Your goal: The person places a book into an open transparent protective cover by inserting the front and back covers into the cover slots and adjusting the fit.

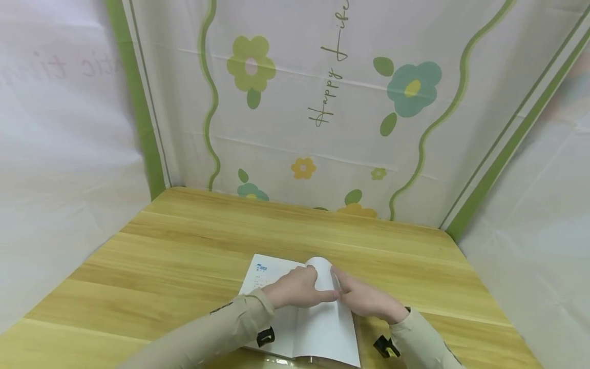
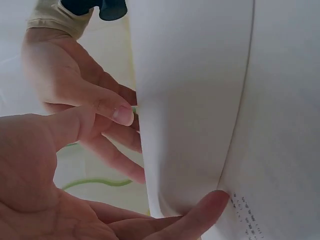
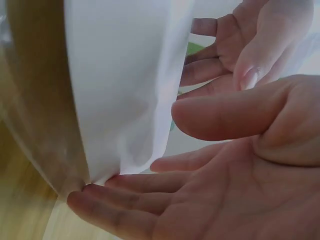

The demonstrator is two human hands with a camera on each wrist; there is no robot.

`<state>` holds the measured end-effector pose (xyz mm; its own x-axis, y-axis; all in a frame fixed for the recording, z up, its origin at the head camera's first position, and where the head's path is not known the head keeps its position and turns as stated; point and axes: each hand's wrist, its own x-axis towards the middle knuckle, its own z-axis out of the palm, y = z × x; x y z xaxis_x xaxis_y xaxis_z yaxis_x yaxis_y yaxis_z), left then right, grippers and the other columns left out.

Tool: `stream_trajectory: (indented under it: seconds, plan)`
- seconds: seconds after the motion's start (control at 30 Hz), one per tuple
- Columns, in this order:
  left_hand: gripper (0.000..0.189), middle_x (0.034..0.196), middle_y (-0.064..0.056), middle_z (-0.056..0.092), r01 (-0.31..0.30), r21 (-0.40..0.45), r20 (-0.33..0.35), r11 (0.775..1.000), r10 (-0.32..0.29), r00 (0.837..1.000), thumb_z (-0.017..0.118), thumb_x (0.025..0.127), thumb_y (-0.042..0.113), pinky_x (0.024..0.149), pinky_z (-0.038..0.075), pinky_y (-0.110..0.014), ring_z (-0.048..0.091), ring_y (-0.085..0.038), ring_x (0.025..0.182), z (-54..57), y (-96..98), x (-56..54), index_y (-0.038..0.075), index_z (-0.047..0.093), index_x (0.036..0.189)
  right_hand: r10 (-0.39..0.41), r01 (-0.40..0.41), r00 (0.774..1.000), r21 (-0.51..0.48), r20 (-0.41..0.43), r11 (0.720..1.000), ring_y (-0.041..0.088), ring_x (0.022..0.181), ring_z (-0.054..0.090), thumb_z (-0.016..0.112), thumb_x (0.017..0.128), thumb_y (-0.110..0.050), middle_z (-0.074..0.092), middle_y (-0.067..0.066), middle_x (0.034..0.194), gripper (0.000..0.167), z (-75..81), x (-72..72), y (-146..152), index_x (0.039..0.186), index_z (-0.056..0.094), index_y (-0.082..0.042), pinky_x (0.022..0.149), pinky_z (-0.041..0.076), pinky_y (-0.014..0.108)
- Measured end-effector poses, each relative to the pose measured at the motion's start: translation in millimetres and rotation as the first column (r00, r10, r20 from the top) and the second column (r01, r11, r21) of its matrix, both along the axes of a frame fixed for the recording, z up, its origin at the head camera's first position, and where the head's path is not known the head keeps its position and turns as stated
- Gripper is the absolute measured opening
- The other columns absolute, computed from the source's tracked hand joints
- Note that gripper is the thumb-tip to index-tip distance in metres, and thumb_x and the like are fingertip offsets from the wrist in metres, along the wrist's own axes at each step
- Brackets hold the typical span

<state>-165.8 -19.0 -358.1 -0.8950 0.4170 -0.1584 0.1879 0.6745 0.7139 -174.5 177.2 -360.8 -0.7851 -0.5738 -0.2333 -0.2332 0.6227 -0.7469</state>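
Note:
An open booklet (image 1: 276, 328) with white pages lies on the wooden table, printing visible on its left page. One white page (image 1: 322, 323) bows upward between the hands. My left hand (image 1: 299, 287) reaches over the booklet, a fingertip touching the paper near the fold in the left wrist view; its thumb points toward the other hand. Along the page's right edge is my right hand (image 1: 366, 298). In the right wrist view its fairly straight fingers (image 3: 125, 200) touch the lower edge of the page (image 3: 120, 100) and a clear plastic sheet (image 3: 35, 130).
The wooden table (image 1: 184, 246) spreads around the booklet. A white flowered cloth (image 1: 286, 118) hangs behind it, with pale cloth sides at left and right. Black clips (image 1: 265, 336) show by both sleeves.

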Motion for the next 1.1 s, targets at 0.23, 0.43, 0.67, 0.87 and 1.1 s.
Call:
stream_trajectory:
  seconds: [0.23,0.43,0.67,0.87,1.1]
  plan:
    - [0.048,0.052,0.004,0.034,-0.002,0.018,0.005,1.000,0.002,1.000,0.069,0.088,0.051,0.041,0.025,-0.021,0.031,-0.007,0.043,0.5,-1.0,0.5,0.009,0.050,0.073,-0.043,0.045,0.998,-0.075,0.037,0.996,0.044,0.143,0.010,0.039,0.095,0.007,0.012,0.030,0.157,0.065,-0.5,0.6,0,0.153,0.010,0.009,0.113,0.011,0.061]
    - [0.051,0.049,0.006,0.031,-0.005,0.025,0.005,1.000,0.005,1.000,0.068,0.088,0.053,0.040,0.023,-0.021,0.029,-0.006,0.041,-0.3,-2.6,0.9,0.014,0.045,0.065,-0.085,0.087,0.996,-0.096,0.025,0.992,0.046,0.141,0.018,0.044,0.096,0.003,0.016,0.029,0.157,0.064,1.3,3.7,-2,0.154,0.016,0.007,0.112,0.017,0.060]
    - [0.045,0.060,-0.001,0.050,-0.027,0.081,0.031,0.996,0.024,0.999,0.071,0.086,0.048,0.043,0.040,-0.024,0.047,-0.011,0.049,1.1,-7.8,1.3,0.006,0.056,0.079,-0.038,0.045,0.999,-0.220,0.035,0.975,0.043,0.120,0.052,0.037,0.099,0.004,0.031,0.031,0.150,0.056,3.4,1.8,-3,0.153,0.024,0.002,0.090,0.052,0.046]
    - [0.046,0.076,-0.006,0.060,-0.047,0.147,0.089,0.988,0.034,0.995,0.073,0.085,0.046,0.052,0.053,-0.036,0.058,-0.017,0.060,1.6,-12.8,0.4,0.003,0.057,0.092,0.028,-0.028,1.000,-0.271,-0.003,0.962,0.037,0.114,0.058,0.033,0.097,0.008,0.038,0.027,0.147,0.055,4.3,2.3,-6,0.152,0.030,0.001,0.079,0.056,0.034]
    - [0.078,0.079,-0.008,0.059,-0.045,0.115,0.115,0.992,0.031,0.993,0.075,0.080,0.053,0.050,0.051,-0.035,0.057,-0.017,0.059,4.0,-12.1,1.1,-0.011,0.050,0.119,-0.009,0.001,0.999,-0.198,-0.044,0.980,0.045,0.124,0.047,0.041,0.095,0.009,0.037,0.030,0.146,0.058,8.3,9.7,-10,0.151,0.028,0.004,0.088,0.053,0.046]
